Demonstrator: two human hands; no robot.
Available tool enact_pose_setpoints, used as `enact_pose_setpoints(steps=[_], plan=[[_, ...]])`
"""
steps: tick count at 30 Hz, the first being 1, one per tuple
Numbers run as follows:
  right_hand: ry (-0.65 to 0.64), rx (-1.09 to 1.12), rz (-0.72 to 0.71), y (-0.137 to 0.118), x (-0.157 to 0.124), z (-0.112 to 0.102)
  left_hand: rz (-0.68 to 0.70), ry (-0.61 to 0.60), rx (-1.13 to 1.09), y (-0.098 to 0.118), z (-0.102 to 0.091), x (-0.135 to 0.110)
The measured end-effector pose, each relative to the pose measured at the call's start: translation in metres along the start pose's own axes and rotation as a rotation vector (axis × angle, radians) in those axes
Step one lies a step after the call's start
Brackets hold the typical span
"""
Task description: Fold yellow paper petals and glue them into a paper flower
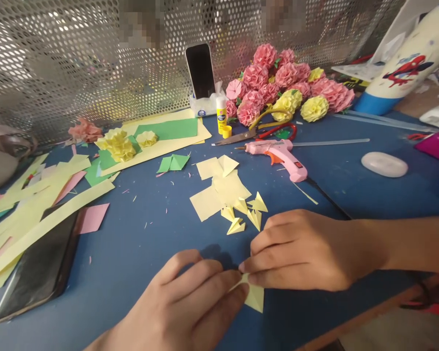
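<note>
At the near edge of the blue table, both hands meet over a small pale yellow paper piece (255, 296). My left hand (193, 297) pinches its upper left part between thumb and fingers. My right hand (307, 251) presses its fingertips onto the same paper from the right. A pointed corner sticks out below the fingers; the rest is hidden under them. Just beyond lie several small folded yellow paper triangles (254, 219). Behind those rest loose yellow paper squares (230, 187), partly overlapping.
A pink glue gun (287, 158) lies beyond my right hand, its cord running under the arm. Scissors (250, 132), a glue stick (221, 117) and paper flowers (267, 83) are behind. Left are paper strips (58, 209) over a black phone (44, 263). A bottle (398, 68) stands right.
</note>
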State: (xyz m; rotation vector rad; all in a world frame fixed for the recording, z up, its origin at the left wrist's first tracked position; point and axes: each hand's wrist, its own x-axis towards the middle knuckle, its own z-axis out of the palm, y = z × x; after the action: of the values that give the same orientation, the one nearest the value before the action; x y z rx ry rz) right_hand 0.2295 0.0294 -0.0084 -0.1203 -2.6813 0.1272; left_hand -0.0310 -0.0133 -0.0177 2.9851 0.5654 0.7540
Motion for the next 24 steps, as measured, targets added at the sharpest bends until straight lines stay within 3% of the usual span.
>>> enact_pose_setpoints(steps=[13,24], plan=[[-0.019,-0.047,0.020,-0.0012,0.0005,-0.0005,0.029,-0.060,0.031,0.0020,-0.0016,-0.0014],[-0.037,-0.034,0.030,-0.0033,-0.0034,0.0022,-0.009,-0.005,0.017,0.0067,0.0031,-0.0014]])
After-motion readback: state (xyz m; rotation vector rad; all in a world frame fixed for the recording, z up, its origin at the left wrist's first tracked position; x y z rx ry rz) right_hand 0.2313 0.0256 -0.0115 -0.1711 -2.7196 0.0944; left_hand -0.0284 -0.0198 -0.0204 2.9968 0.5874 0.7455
